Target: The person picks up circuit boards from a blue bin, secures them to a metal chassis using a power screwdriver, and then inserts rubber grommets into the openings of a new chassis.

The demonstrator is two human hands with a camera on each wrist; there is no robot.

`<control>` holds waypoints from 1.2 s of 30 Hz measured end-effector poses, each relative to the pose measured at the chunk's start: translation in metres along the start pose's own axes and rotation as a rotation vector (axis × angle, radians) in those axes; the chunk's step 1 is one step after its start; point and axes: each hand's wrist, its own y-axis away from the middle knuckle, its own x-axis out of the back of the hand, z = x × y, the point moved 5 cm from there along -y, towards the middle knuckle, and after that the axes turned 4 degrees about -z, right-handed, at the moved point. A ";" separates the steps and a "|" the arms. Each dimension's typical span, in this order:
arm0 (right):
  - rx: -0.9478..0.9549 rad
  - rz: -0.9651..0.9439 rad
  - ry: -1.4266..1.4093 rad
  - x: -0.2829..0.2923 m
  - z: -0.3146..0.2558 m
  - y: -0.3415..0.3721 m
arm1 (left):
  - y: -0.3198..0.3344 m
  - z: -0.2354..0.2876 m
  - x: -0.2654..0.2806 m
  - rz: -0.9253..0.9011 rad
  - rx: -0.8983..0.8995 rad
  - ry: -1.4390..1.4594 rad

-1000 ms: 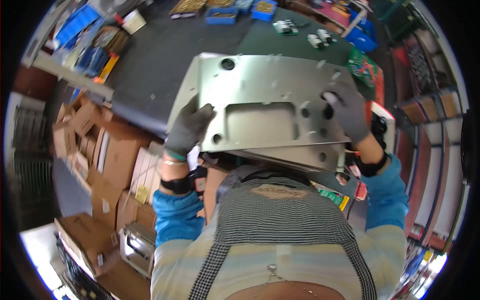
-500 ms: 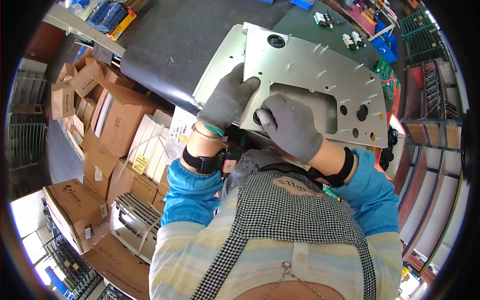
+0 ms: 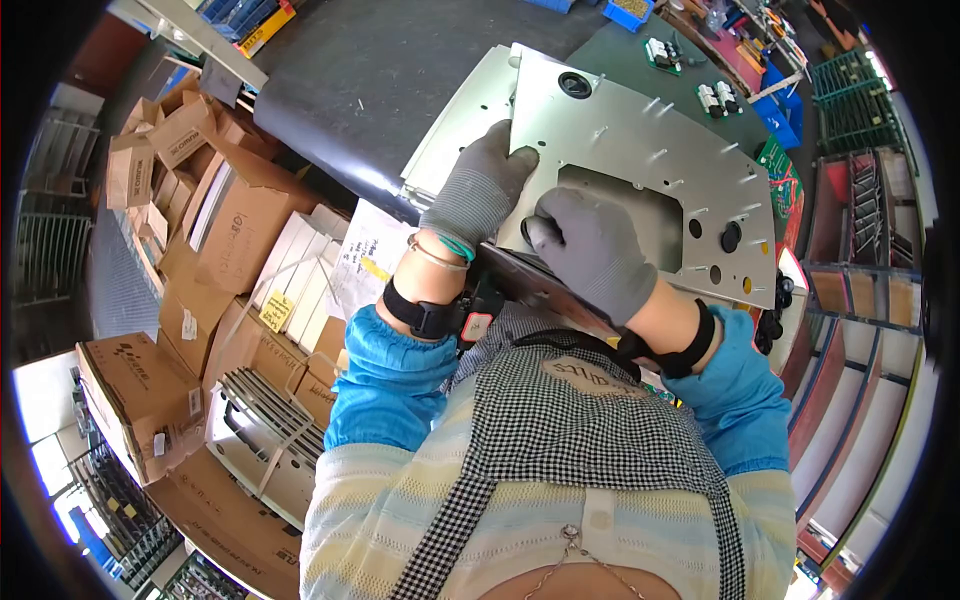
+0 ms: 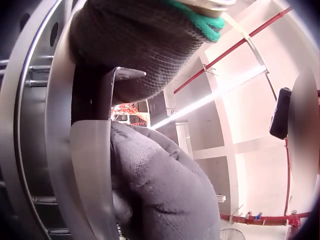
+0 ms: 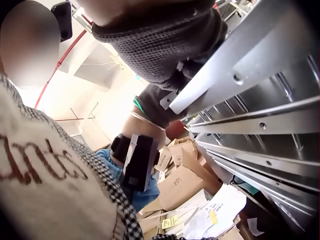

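Observation:
A silvery metal panel (image 3: 625, 135) with upright studs, round holes and a rectangular cutout lies tilted across the top of other panels. My left hand (image 3: 483, 185), in a grey glove, grips its left edge with the thumb over the face. At the panel's near left corner my right hand (image 3: 592, 245), also gloved, has its fingers curled over a black round grommet (image 3: 528, 232), partly hidden by them. Another black grommet (image 3: 574, 85) sits in the far left hole, and one more (image 3: 731, 237) is at the right. The right wrist view shows bent panel edges (image 5: 270, 122) stacked below.
Cardboard boxes (image 3: 240, 220) and a handwritten sheet (image 3: 362, 255) lie to the left. On the dark table (image 3: 340, 110), small boards with white parts (image 3: 717, 99) and a blue bin (image 3: 628, 12) stand farther back. A green circuit board (image 3: 778, 170) is at the right.
My right hand has gone from the panel's right side to its near left corner. The panel has turned and shifted right in view. My left hand keeps its hold on the left edge.

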 end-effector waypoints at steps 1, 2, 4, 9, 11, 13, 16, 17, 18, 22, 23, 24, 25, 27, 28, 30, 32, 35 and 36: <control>0.003 -0.033 -0.056 0.001 0.002 -0.002 | 0.001 0.004 0.000 0.008 0.005 0.003; 0.005 -0.064 -0.112 0.003 0.003 -0.004 | 0.002 0.006 0.002 0.014 0.009 0.004; -0.003 -0.116 -0.172 0.005 0.003 -0.007 | 0.002 0.006 0.002 0.011 -0.022 -0.019; -0.026 -0.128 -0.120 -0.005 0.006 -0.014 | -0.004 -0.001 0.000 0.019 -0.051 0.011; -0.025 -0.316 -0.233 0.003 0.010 -0.018 | -0.005 -0.007 -0.003 0.009 -0.066 0.131; -0.048 -0.588 -0.392 0.014 0.017 -0.028 | -0.008 -0.007 -0.005 -0.010 -0.026 0.085; -0.022 -0.688 -0.298 0.009 0.018 -0.043 | -0.003 0.002 -0.002 -0.040 0.035 0.016; 0.016 -0.711 -0.240 0.008 0.015 -0.046 | -0.003 -0.002 -0.003 -0.041 0.043 0.005; 0.020 -0.720 -0.267 0.009 0.016 -0.048 | -0.005 -0.002 -0.002 -0.041 0.047 -0.007; -0.123 -0.817 -0.375 0.007 0.029 -0.046 | -0.004 0.001 -0.003 -0.022 -0.006 0.066; -0.189 -0.856 -0.394 0.007 0.034 -0.046 | -0.004 0.001 -0.003 -0.019 -0.001 0.032; -0.233 -0.874 -0.456 0.004 0.034 -0.046 | -0.004 0.000 -0.002 -0.018 0.007 -0.005; -0.223 -0.868 -0.426 0.003 0.031 -0.048 | -0.005 0.000 -0.001 -0.018 0.014 -0.043; -0.208 -0.847 -0.378 0.003 0.026 -0.051 | -0.006 0.000 0.001 -0.011 0.026 0.026; -0.198 -0.841 -0.402 0.007 0.024 -0.049 | -0.005 0.000 0.000 -0.015 0.035 0.059; -0.304 -0.926 -0.639 0.002 0.036 -0.049 | -0.001 0.006 0.000 -0.007 0.053 0.016; -0.330 -0.943 -0.653 0.003 0.041 -0.053 | -0.003 0.008 0.000 0.014 -0.019 -0.086; -0.278 -0.948 -0.422 0.002 0.027 -0.056 | 0.005 0.017 0.000 0.004 -0.049 -0.024; -0.239 -0.903 -0.401 0.005 0.022 -0.056 | 0.007 0.020 0.000 0.001 -0.045 0.089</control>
